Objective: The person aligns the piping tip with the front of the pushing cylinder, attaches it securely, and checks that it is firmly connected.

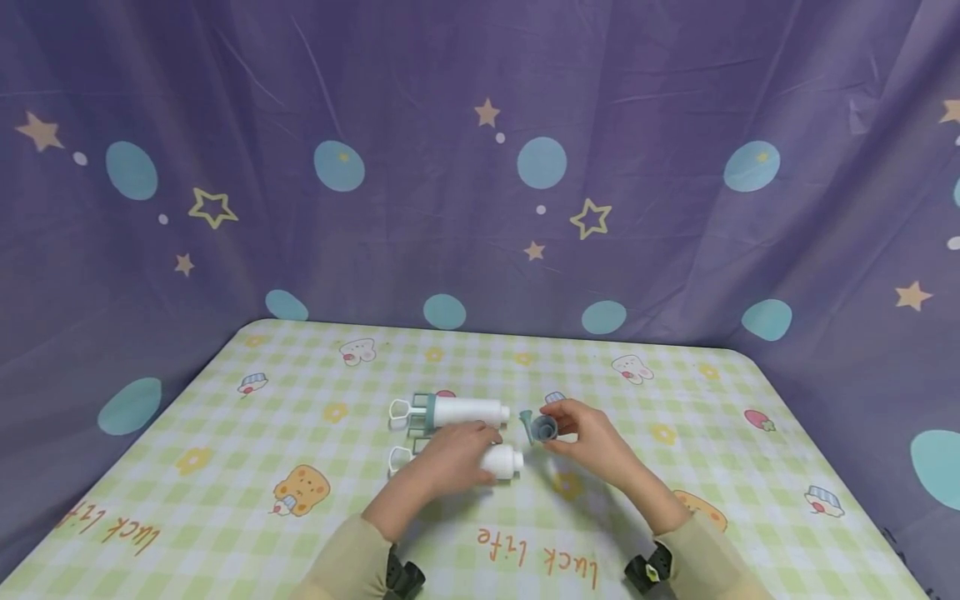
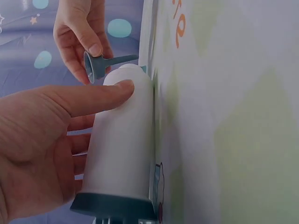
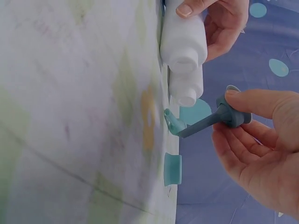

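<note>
My left hand lies over the nearer of two large white plunger syringes, its thumb on the barrel and its fingers round the far side. This syringe has a teal flange and a white pull handle; its narrow neck points right, uncapped. My right hand pinches a grey-teal funnel-shaped nozzle between thumb and fingers. The nozzle's wide mouth faces up and its thin stem points down toward the table. The farther syringe lies alongside, neck also to the right.
A lighter teal nozzle sits on the table beside the right fingers. In the right wrist view, a small teal cylindrical piece stands farther along the table. The checked tablecloth runs back to a purple curtain.
</note>
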Motion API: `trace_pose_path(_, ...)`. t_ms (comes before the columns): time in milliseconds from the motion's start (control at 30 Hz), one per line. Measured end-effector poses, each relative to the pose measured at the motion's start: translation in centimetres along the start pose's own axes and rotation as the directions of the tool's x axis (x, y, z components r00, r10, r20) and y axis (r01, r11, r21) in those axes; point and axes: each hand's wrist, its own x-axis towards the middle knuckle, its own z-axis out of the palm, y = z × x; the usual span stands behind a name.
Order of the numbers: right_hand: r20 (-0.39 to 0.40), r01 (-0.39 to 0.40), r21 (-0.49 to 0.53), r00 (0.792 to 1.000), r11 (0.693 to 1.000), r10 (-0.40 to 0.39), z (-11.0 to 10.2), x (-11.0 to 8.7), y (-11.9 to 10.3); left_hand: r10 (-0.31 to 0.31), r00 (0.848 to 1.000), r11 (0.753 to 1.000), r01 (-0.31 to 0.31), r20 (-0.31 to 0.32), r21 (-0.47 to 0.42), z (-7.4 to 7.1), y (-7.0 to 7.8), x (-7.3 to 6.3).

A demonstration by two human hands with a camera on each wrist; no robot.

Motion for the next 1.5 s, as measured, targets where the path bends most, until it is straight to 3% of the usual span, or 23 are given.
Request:
trace_pose_path(467,0.02,-0.006,-0.003,1.0,1.0,0.006,0.6,-0.1,0.4,0.01,0.999,0.995,-0.014,-0.037,-0.1,-0.1,-0.2,-0.2)
trace_pose_path(767,0.028,0.019,-0.019,0.999,1.0,-0.019,0.9,0.0,0.2,-0.001,0.989,0.998,-0.009,-0.149,-0.063,-0.8,0.0,0.1)
trace_pose_path(967,0.028,0.055,-0.059,0.998,0.997,-0.054,1.1,0.1,-0.1,-0.012,0.988,0.998,0.003,-0.154,-0.061,-1.4,0.4,0.4)
trace_pose_path(1233,0.002,0.043,-0.084,0.999,0.996,-0.043,1.3,0.2,-0.6,-0.01,0.989,0.999,0.004,-0.147,-0.04,-1.3,0.8,0.8)
trace_pose_path(1500,-0.049,0.055,-0.057,0.997,0.997,-0.058,1.2,0.2,-1.1,0.007,0.985,1.0,-0.009,-0.173,-0.007,-1.3,1.0,1.0)
